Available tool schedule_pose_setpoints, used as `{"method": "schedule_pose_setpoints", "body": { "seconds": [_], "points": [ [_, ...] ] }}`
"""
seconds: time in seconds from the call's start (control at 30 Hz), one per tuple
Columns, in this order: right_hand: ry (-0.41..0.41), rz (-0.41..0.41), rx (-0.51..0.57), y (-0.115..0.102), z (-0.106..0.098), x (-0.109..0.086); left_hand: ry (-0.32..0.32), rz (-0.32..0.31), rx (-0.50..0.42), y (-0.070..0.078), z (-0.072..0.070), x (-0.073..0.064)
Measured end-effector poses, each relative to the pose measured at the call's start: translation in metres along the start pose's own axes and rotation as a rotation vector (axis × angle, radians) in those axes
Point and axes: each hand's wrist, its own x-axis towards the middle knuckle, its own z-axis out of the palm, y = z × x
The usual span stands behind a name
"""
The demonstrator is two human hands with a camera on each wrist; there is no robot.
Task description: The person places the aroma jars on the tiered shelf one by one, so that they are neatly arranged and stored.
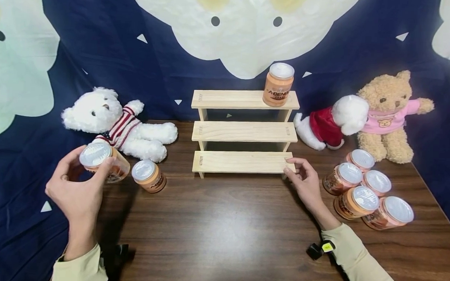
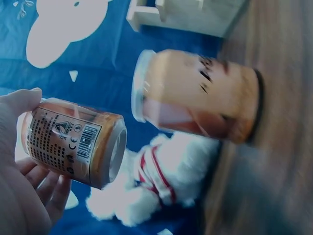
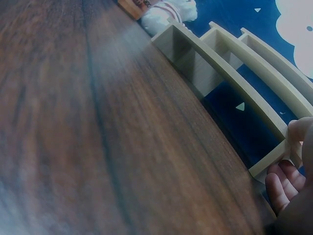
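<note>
In the head view my left hand [image 1: 78,185] grips an orange jar [image 1: 120,165] with a silver lid, raised and tilted above the table's left side. The left wrist view shows the fingers and thumb around the lid end, with the printed label and barcode of this jar [image 2: 68,139] facing the camera. A second orange jar [image 1: 149,177] stands upright just right of it. My right hand [image 1: 305,182] pinches the right end of the bottom step of a three-tier wooden shelf [image 1: 243,162]. One jar [image 1: 278,85] stands on the top step, toward the right.
Several more jars [image 1: 357,202] stand clustered on the right of the brown table [image 1: 222,231]. A white bear [image 1: 96,109] lies at the left. A white plush dog [image 1: 327,123] and a tan bear [image 1: 386,104] sit right of the shelf, before a blue cloth [image 1: 138,71].
</note>
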Motion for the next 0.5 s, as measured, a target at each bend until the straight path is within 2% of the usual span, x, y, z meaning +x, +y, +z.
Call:
{"method": "schedule_pose_setpoints", "body": {
  "seconds": [0.13,0.37,0.5],
  "points": [
    [-0.004,-0.003,0.020,0.000,0.000,0.000,-0.022,0.021,-0.042,0.006,0.007,0.004],
    [-0.006,-0.010,0.029,0.001,0.000,0.000,-0.075,0.033,-0.109,0.030,0.025,0.006],
    [-0.004,-0.012,0.028,0.002,0.000,0.000,-0.121,0.050,-0.154,0.034,0.037,0.008]
  ]
}}
